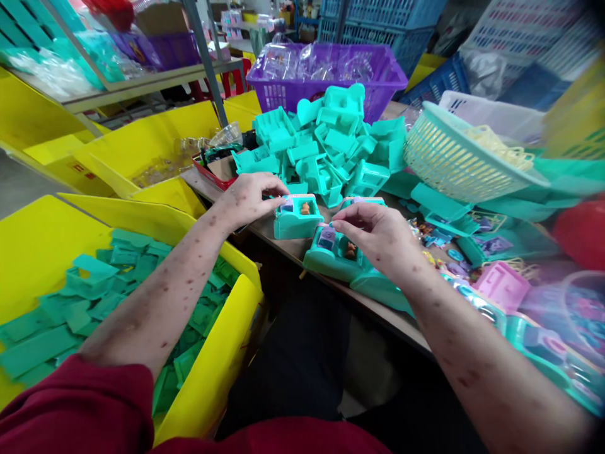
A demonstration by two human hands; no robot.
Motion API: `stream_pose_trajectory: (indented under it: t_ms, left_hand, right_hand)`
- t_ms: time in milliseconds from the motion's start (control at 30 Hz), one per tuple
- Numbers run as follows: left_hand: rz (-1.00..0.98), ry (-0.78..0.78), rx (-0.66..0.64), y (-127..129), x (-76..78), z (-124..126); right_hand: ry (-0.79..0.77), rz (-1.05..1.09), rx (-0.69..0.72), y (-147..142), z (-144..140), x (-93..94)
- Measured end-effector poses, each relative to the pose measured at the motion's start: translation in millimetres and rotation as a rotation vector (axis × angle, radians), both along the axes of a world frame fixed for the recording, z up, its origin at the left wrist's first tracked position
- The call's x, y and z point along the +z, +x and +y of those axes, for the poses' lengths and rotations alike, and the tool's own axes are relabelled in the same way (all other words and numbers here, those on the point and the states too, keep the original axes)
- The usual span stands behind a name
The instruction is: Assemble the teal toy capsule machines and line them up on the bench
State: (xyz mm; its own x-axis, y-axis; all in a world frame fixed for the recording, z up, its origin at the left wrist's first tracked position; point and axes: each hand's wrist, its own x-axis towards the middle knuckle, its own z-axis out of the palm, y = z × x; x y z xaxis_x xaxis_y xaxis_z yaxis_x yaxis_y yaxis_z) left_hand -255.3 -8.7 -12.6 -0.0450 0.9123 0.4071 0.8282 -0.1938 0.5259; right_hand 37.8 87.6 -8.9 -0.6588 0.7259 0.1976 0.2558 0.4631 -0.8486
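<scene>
My left hand [253, 200] has its fingers curled at the upper left corner of a turquoise toy case [297, 226]. Thumb and fingertips meet at a small lilac piece [287, 203] in that case. Beside the lilac piece sits a small brown figure [305, 208]. My right hand [378, 232] is closed in a pinch over the top edge of a second turquoise toy case [331, 263]; whatever lies between its fingertips is too small to make out. This second case also holds a lilac piece [326, 238] and a brown figure [350, 251]. Another case behind is partly covered by my right hand.
Turquoise shells [326, 145] are heaped behind my hands, before a purple basket [326, 85]. A pale green basket [454, 154] holds cream-coloured parts. More filled cases [534, 343] line the table's right edge. At left, a yellow bin [236, 315] contains turquoise pieces [89, 296].
</scene>
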Motion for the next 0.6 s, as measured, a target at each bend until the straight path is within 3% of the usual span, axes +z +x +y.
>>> stream_pose_trajectory:
  t_ms: [100,233,400,600]
  left_hand:
    - [-0.005,0.000,-0.015,-0.7,-2.3,-0.1]
    - [-0.034,-0.018,0.001,-0.7,-3.8,-2.0]
    - [-0.052,-0.011,0.010,0.5,-2.9,-1.2]
    - [-0.249,-0.051,0.100,-6.2,-9.8,3.8]
  right_hand:
    - [0.238,-0.078,0.001,-1.6,-4.7,-4.2]
    - [0.402,-0.136,0.034,-1.9,-6.0,-7.8]
    - [0.518,-0.200,0.092,0.3,-4.5,-1.2]
    - [0.536,-0.214,0.114,7.1,-2.6,-2.4]
